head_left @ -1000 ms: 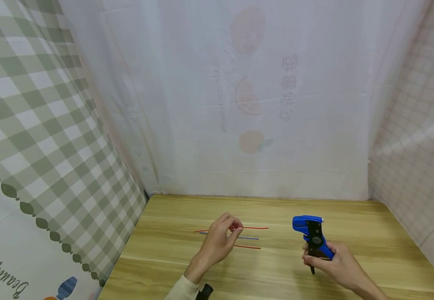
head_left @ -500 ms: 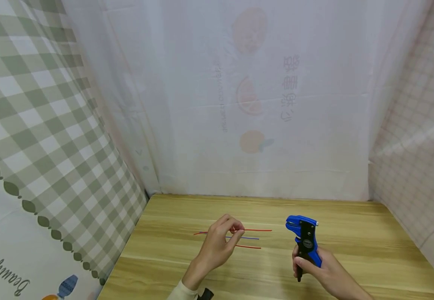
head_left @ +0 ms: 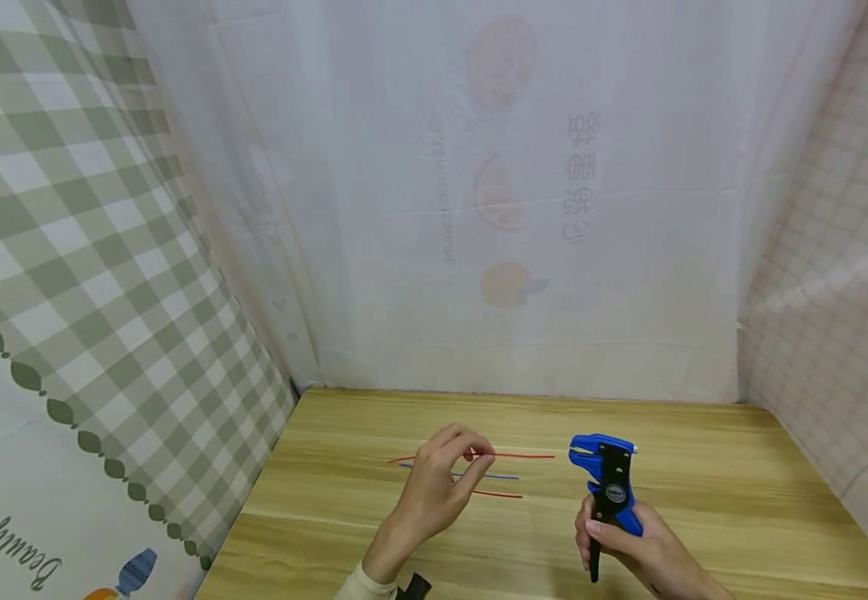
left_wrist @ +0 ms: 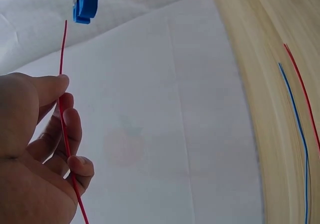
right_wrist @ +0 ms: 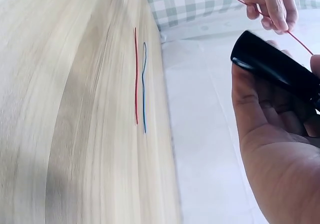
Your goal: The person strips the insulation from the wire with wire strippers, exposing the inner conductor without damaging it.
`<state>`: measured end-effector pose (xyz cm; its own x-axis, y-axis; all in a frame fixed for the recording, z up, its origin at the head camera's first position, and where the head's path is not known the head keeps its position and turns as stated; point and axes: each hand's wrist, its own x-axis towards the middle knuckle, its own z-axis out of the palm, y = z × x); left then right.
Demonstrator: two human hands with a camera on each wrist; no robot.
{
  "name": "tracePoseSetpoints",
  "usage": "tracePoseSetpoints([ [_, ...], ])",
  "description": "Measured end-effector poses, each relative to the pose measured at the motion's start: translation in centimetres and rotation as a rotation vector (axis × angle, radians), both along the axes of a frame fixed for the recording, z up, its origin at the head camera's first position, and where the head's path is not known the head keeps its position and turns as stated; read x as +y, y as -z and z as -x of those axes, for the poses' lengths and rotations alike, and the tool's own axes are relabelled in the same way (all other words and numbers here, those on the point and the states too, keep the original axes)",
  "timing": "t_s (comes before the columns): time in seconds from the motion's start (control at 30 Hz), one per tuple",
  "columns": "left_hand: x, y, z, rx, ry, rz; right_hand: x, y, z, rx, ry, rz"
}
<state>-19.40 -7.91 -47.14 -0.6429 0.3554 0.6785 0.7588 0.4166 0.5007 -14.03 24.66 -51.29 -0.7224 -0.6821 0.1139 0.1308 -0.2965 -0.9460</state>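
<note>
My left hand [head_left: 437, 483] pinches a thin red wire [head_left: 524, 456] between thumb and forefinger, its free end pointing right. In the left wrist view this wire [left_wrist: 62, 59] runs down across the palm past the other fingers. My right hand [head_left: 647, 542] grips a blue and black wire stripper [head_left: 614, 479] by its handles, upright, with its blue nose facing left. A short gap separates the wire's tip from that nose. On the table behind the left hand lie a blue wire [head_left: 501, 477] and a second red wire [head_left: 497, 495], side by side.
The wood-grain table [head_left: 741, 500] meets a white printed curtain [head_left: 404, 333] at its far edge. Green checked cloth [head_left: 104, 250] hangs along the left, and a pale grid-patterned sheet [head_left: 831, 292] along the right. A black object [head_left: 414, 586] sits by the left sleeve.
The wire stripper has come left and slightly nearer to me, its nose closer to the red wire. My left hand has shifted slightly right with the wire, whose tip reaches further right.
</note>
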Motion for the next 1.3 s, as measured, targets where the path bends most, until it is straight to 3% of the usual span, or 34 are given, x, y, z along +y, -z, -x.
tracePoseSetpoints([
  [0.17,0.1,-0.7,-0.1,0.020,-0.002,0.008,-0.5,0.1,-0.2,-0.034,-0.052,0.076],
  [0.47,0.4,-1.1,-0.3,0.068,-0.020,0.036,-1.0,-0.6,-0.7,-0.081,-0.036,0.050],
  [1.0,0.7,-1.8,-0.5,0.084,-0.043,0.073,-2.5,-0.7,-1.0,-0.054,-0.053,0.118],
  [1.3,0.6,-2.0,-0.6,0.072,-0.031,0.097,-2.5,-1.3,-0.8,-0.117,-0.059,0.029],
])
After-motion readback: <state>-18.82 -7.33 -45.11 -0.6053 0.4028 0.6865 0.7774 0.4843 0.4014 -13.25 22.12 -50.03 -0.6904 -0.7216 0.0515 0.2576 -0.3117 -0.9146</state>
